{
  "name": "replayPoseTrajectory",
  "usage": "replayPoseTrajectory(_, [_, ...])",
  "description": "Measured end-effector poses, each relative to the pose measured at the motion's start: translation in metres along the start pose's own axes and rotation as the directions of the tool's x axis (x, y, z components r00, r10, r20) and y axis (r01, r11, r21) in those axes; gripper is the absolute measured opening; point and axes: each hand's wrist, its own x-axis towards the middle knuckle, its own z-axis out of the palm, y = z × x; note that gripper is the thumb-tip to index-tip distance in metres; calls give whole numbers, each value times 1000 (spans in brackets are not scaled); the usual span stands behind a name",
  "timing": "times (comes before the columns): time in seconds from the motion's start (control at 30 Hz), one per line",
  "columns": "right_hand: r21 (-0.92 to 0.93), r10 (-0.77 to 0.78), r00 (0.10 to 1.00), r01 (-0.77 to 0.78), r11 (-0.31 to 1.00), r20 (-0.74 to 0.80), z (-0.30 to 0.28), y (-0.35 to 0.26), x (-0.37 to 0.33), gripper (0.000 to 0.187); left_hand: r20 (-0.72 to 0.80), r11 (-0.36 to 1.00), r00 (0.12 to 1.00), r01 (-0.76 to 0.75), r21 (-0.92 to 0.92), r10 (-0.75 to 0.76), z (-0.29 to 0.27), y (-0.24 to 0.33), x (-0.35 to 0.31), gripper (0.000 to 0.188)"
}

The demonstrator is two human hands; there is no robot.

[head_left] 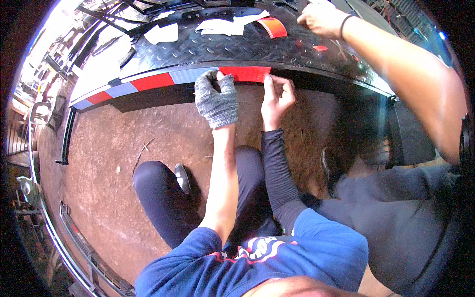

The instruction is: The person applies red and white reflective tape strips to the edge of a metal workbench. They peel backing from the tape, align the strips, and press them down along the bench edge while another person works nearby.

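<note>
The red strip (248, 74) lies along the front edge of the black tread plate (222, 50), at the right end of a row of red and pale bands (152, 82). The gloved left hand (216, 99) is half curled at the strip's left end, thumb and fingers apart; I can't tell whether they grip it. The bare right hand (277, 101) is narrow, seemingly pinching the right end. If those two ends are pulled unevenly, the strip could sit crooked against its neighbour; dust on the metal or a slack middle could leave a bubble or a lifting corner. The glove might also snag on adhesive.

Behind it, white scraps (220, 26), a curled orange-red piece (272, 27) and a small red scrap (320, 48) litter the plate. A co-worker's hand (319, 19) reaches over from the right, and that forearm could crowd the right side.
</note>
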Motion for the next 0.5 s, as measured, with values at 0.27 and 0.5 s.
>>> replayPoseTrajectory(0.27, [66,108,994,-108,992,1,-1,-5,-2,11,-32,997,999,-40,63,42,0,5,-1,12])
replayPoseTrajectory(0.5, [73,105,994,-105,992,0,1,-7,-2,12,-34,999,999,-12,42,13,-1,7,-1,13])
